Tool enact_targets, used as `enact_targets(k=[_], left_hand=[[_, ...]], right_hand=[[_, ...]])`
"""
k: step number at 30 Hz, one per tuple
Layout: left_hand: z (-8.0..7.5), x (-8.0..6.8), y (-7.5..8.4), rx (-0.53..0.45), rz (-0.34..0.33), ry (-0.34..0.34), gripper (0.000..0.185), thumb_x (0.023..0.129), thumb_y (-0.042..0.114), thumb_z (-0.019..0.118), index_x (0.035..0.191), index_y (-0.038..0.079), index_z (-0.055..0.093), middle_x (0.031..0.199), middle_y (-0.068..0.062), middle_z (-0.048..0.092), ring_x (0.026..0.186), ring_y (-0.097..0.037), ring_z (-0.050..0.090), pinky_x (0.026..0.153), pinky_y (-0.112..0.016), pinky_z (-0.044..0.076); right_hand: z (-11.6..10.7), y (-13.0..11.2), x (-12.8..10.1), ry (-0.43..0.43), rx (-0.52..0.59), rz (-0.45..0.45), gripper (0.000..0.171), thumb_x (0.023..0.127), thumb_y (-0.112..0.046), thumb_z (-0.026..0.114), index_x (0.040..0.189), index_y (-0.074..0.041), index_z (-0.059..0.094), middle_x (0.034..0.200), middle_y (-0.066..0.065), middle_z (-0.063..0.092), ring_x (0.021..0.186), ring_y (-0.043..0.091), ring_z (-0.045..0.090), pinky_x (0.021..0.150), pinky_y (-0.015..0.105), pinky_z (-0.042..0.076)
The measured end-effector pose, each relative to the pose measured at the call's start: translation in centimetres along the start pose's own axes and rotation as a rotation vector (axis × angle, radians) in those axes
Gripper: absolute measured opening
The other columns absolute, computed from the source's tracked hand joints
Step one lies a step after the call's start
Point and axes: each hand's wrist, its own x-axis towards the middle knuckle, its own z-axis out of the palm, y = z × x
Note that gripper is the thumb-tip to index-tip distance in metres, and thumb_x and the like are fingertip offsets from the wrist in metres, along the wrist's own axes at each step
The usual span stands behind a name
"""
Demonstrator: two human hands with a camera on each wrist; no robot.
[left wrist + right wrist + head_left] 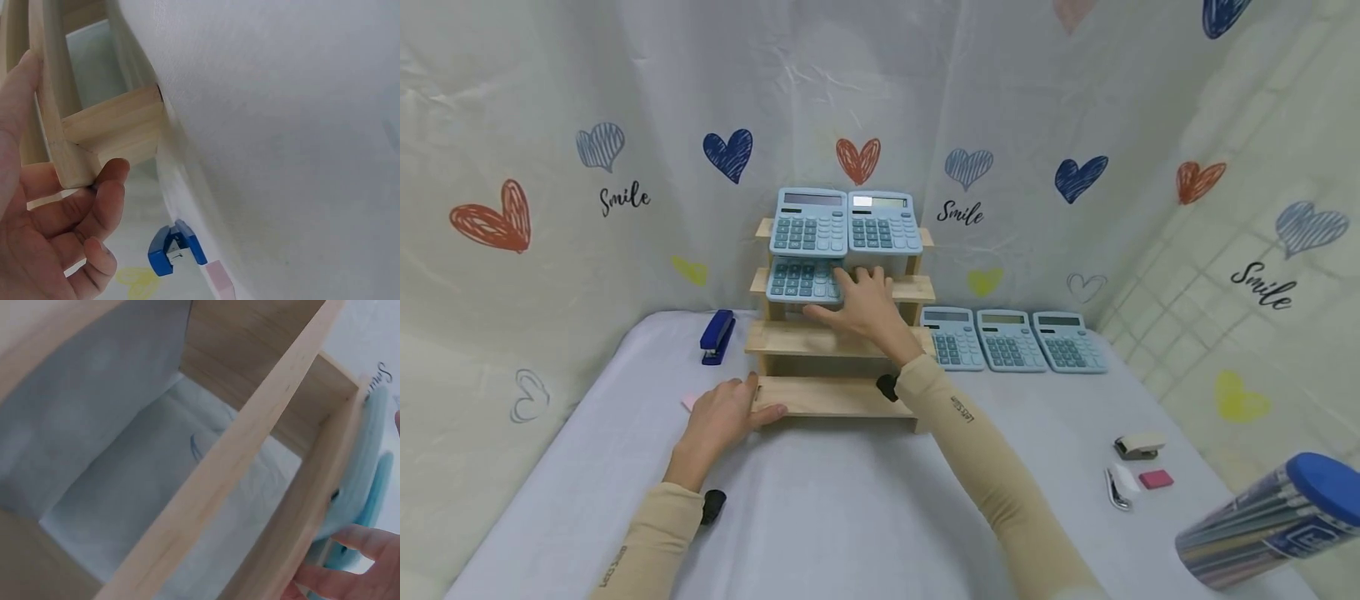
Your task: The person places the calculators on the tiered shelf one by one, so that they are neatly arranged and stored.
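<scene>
A tiered wooden stand (835, 395) stands on the table. My left hand (721, 417) grips the left end of its lowest shelf, the thumb lying along the front board; in the left wrist view the fingers (103, 215) curl under the wooden end. Two light-blue calculators (809, 222) lean side by side on the top tier. Another calculator (802, 280) sits at the left of the second tier, its upper part hidden. My right hand (871, 307) holds that one by its lower right side, index finger on its right part and thumb near the bottom edge.
Several calculators (1011, 342) lie to the stand's right. A blue stapler (717, 337) is on the left, near a pink piece (219, 279). On the right lie a white stapler (1138, 446), a staple remover (1117, 490), a pink eraser (1155, 479) and a pencil tub (1262, 525).
</scene>
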Motion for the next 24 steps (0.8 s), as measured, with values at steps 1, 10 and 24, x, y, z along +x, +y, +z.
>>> enact_targets(k=[1,10,24], left_hand=[[0.1,0.0,0.0,-0.001,0.001,-0.001,0.081,0.088,0.057,0.069,0.134,-0.008,0.054,0.108,-0.029,0.069,0.093,-0.042,0.068,0.075,-0.054,0.054],[-0.1,0.0,0.1,0.0,0.012,0.008,0.079,0.087,0.057,0.071,0.129,-0.008,0.057,0.104,-0.027,0.069,0.087,-0.038,0.068,0.072,-0.052,0.054],[0.0,0.3,0.2,0.014,0.012,-0.008,0.08,0.088,0.056,0.07,0.131,-0.01,0.056,0.107,-0.029,0.069,0.09,-0.04,0.068,0.073,-0.053,0.054]], right_hand=[[-0.2,0.7,-0.5,0.008,0.006,0.003,0.092,0.085,-0.079,0.054,0.155,-0.022,0.038,0.15,0.015,0.047,0.132,0.037,0.039,0.108,0.053,0.032],[-2.8,8.8,-4.3,0.1,0.271,0.126,0.078,0.095,-0.064,0.049,0.152,-0.011,0.041,0.157,0.019,0.039,0.146,0.044,0.033,0.118,0.063,0.026],[2.2,20.0,-5.3,-0.187,0.103,0.337,0.086,0.097,-0.062,0.047,0.157,-0.003,0.028,0.16,0.033,0.027,0.145,0.053,0.03,0.113,0.067,0.033]])
